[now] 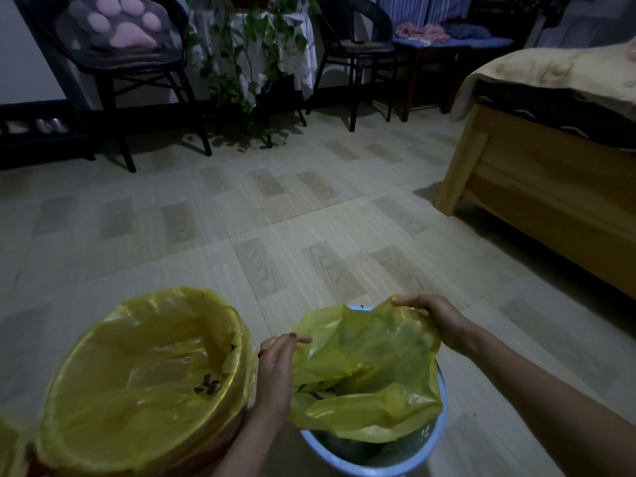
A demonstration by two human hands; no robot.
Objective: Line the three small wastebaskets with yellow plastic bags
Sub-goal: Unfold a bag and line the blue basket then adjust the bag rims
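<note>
Scanning left: yellow scrap (7, 449) at frame edge, can't tell what it covers. Lined wastebasket (144, 383) on floor (309, 235), its bag folded over the rim. Our left hand (275, 370) pinches the loose yellow bag (368, 366) over the blue wastebasket (361, 459); right hand (433, 318) grips its far edge. Bed (550, 166) right.

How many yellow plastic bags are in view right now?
3, possibly. One yellow plastic bag lines the wastebasket at left; another is held by both hands over the blue plastic wastebasket; a yellow sliver at the bottom-left corner looks like a third, mostly cut off.
</note>
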